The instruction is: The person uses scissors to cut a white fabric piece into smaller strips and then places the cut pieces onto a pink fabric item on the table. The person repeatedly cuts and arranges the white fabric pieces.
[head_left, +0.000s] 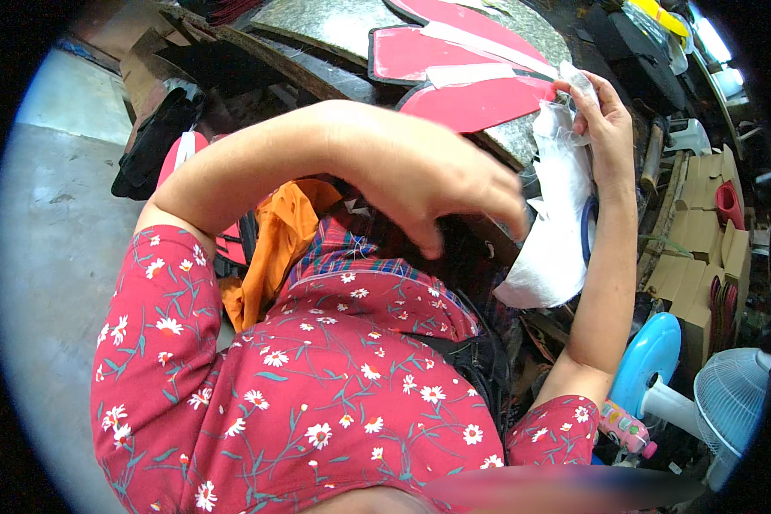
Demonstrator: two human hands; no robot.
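Observation:
My right hand is raised at the far right of the worktop, fingers bent around a thin white strip. A crumpled white sheet hangs just below those fingers; a curved blue edge shows beside it. Flat red pieces with dark edges lie on the stone-like worktop, their tips near my right hand. White strips run across them. My left hand, slightly blurred, hangs in front of me over a dark area. Its thumb and fingers are apart, with nothing visible in them.
Orange cloth lies by my lap, on the left. Folded cardboard pieces are stacked at the right. Nearer stand a blue-and-white fan, a round blue object and a pink bottle. Dark material sits at the left.

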